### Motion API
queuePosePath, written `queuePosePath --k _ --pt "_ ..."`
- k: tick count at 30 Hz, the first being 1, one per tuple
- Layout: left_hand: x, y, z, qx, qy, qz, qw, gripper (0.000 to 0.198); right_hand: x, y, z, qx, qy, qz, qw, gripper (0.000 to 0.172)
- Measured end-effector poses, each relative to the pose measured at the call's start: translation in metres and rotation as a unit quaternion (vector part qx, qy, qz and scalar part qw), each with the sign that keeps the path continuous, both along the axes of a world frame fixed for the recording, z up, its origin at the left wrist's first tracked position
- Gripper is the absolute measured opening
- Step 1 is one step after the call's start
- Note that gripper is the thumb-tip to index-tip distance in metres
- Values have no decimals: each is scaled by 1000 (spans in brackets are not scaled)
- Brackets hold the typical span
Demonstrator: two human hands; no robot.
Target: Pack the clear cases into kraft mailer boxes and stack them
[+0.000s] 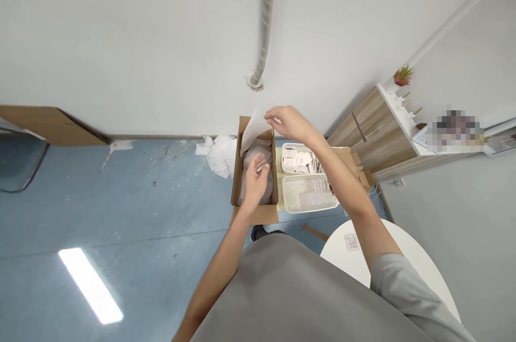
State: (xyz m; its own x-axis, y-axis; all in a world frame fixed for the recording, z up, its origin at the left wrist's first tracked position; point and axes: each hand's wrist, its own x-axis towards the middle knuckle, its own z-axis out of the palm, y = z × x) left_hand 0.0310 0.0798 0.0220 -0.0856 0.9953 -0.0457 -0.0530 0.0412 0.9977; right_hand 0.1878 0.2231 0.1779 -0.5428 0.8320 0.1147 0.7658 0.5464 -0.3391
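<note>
An open cardboard box (274,183) stands on the floor in front of me, with pale, thin sheet wrapping (264,147) inside. My right hand (289,122) is above the box's far right corner, its fingertips closed on the edge of a white sheet (253,128). That sheet curves down to the left into the box. Over the middle of the box is my left hand (255,183), thumb and fingers apart, close to the wrapping. Whether it touches the wrapping is hard to tell. What lies beneath the wrapping is hidden.
Crumpled white sheets (222,155) lie left of the box. To its right are a white basket (292,147) of small packets and another basket (291,194) with clear plastic pieces. A round white table (407,261) is near my right side; a wooden cabinet (377,129) stands beyond.
</note>
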Motion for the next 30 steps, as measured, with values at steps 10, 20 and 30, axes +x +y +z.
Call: queuePosePath --k 10,20,30 --pt "23 -17 41 73 -9 -6 997 89 121 -148 70 120 319 -156 927 39" --pt "137 -78 38 98 -101 -124 982 82 252 -363 31 78 447 -351 819 94" --pt "251 -165 -12 75 -7 -361 929 97 362 -532 -84 -1 458 -518 723 44"
